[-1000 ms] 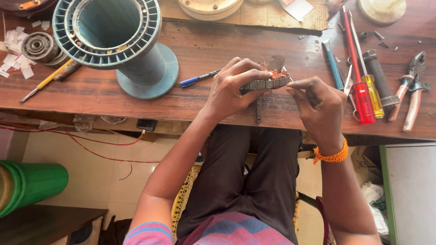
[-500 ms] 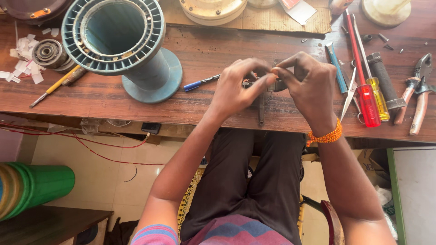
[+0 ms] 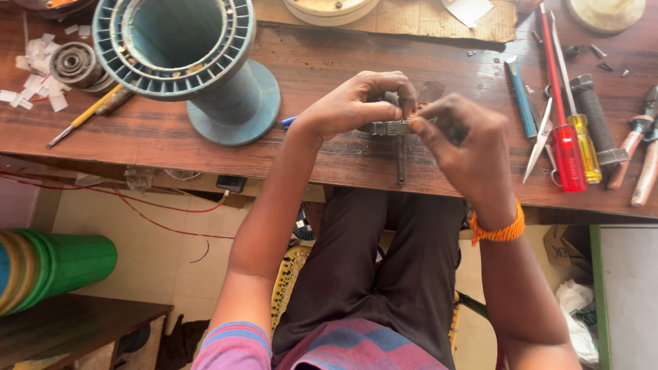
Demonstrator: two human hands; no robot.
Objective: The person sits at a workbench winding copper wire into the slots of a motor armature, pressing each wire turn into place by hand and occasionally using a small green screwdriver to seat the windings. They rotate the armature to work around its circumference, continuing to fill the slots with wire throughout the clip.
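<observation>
- A small grey metal part (image 3: 391, 127) is held above the wooden counter (image 3: 205, 130), just in front of the person's body, pinched between both hands.
- The left hand (image 3: 356, 103) is closed around the part's left end, with the fingers curled over the top.
- The right hand (image 3: 459, 137) is closed at the part's right end; whether something thin is also pinched in its fingertips cannot be told, since they are hidden.
- A dark narrow rod (image 3: 401, 161) is seen below the part, running toward the counter's near edge; whether it is joined to the part cannot be told.
- The step in hand is judged to be fine work on the part itself, something being fitted or adjusted at its right end.
- For the next move, a steady left-hand grip and a small, exact motion of the right fingertips would be called for.
- A large blue spool (image 3: 185, 62) stands well to the left; a red-handled screwdriver (image 3: 565, 137), a yellow-handled screwdriver (image 3: 586, 147) and pliers (image 3: 634, 140) lie untouched to the right.
</observation>
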